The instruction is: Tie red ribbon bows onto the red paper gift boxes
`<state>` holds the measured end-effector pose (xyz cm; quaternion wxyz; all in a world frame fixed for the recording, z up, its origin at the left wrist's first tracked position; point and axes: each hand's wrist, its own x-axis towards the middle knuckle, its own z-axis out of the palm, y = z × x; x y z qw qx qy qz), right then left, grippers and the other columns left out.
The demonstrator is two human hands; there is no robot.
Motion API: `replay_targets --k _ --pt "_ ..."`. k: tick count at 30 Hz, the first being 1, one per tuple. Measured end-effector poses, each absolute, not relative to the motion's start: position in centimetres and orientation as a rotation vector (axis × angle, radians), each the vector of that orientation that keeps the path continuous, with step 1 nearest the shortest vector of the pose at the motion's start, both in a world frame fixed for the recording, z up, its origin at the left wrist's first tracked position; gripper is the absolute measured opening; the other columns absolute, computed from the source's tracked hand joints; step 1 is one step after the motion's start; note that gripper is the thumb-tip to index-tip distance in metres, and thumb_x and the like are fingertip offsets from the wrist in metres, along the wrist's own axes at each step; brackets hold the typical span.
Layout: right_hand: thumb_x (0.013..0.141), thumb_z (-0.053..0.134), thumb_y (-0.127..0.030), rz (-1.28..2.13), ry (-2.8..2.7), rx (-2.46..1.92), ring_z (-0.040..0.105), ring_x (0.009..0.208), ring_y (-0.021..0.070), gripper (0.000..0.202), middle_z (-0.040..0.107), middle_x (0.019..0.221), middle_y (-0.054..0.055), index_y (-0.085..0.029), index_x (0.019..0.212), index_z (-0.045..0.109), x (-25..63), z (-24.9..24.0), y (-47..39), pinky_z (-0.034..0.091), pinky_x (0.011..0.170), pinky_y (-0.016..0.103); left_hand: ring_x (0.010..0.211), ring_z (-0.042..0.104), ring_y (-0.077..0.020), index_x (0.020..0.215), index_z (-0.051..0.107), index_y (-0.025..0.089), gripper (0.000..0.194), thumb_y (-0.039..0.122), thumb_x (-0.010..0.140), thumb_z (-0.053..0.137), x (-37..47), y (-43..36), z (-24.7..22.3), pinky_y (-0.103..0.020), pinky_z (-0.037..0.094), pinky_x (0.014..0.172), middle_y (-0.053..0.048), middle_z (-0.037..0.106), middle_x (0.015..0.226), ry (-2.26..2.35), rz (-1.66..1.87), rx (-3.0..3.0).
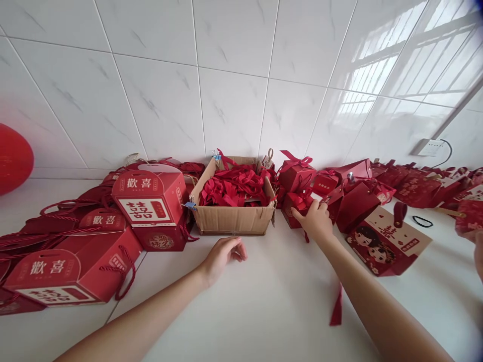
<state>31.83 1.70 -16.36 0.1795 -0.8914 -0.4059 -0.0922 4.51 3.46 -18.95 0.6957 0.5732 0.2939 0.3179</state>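
Observation:
My left hand [223, 257] rests on the white tabletop just in front of a cardboard box [232, 221]. Its fingers are loosely curled and slightly apart, with nothing visible in them. Heaped inside that box are dark red ribbons [237, 186]. To the right, my right hand [317, 217] grips a small red gift box [290, 208] topped with a ribbon bow [301, 200]; thumb and fingers are around its upper part, and the hand hides its right side. Another small bow-tied gift box [296, 177] stands right behind it.
Larger red gift boxes [151, 201] with rope handles are piled at left. At right lie a patterned gift bag [388, 241], a black hair tie [422, 221] and a loose ribbon end [336, 306]. Another person's hand [478, 249] shows at the right edge. A tiled wall [234, 110] stands behind.

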Motion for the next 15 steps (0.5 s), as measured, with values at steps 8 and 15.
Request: replay_targets --k 8,15 --pt "0.081 0.050 -0.060 -0.308 -1.012 -2.545 0.052 0.107 0.0393 0.075 0.045 0.118 0.027 0.001 0.124 0.041 31.8 -16.3 6.2 0.047 0.079 0.043 0.064 0.055 -0.0149 0.057 0.059 0.014 0.038 0.036 0.084 0.045 4.5 3.2 -19.0 -0.027 0.041 0.063 -0.004 0.058 0.061 0.680 0.743 1.270" --pt "0.075 0.049 -0.071 -0.184 -1.136 -2.571 0.055 0.104 0.0410 0.085 0.046 0.117 0.027 -0.002 0.124 0.041 31.4 -14.7 5.0 0.049 0.076 0.046 0.063 0.053 -0.0146 0.057 0.059 0.015 0.038 0.036 0.084 0.045 4.5 3.3 -18.9 -0.027 0.041 0.065 -0.003 0.058 0.061 0.690 0.725 1.266"
